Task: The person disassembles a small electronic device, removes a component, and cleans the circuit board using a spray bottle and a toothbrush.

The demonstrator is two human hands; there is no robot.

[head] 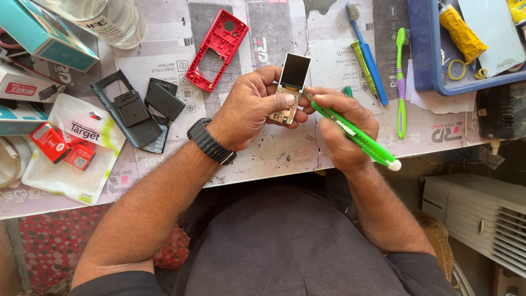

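**Trainee:** Gripped how, exactly?

**Instructor:** Left hand is closed around a small phone circuit board, thumb on its face and fingers behind. The attached screen stands clear above the fingers. Right hand is wrapped shut on a green utility knife, its tip laid against the right edge of the board, just below the screen.

**Trainee:** Where is the board relative to the bench?

**Instructor:** Held up off the paper-covered table, between both hands, near the front edge.

**Trainee:** Which step is this?

**Instructor:** By my reading, separation work: the blade is placed at the seam where screen meets board. Whether the tip has entered the seam cannot be told from this view.

**Trainee:** What does the move at hand call for?

**Instructor:** Light, shallow pressure, blade kept flat, left thumb held clear of its path. A slip could nick the screen or a finger.

**Trainee:** And the other parts?

**Instructor:** Red phone frame and dark grey back cover lie well apart to the left. Toothbrushes lie to the right.
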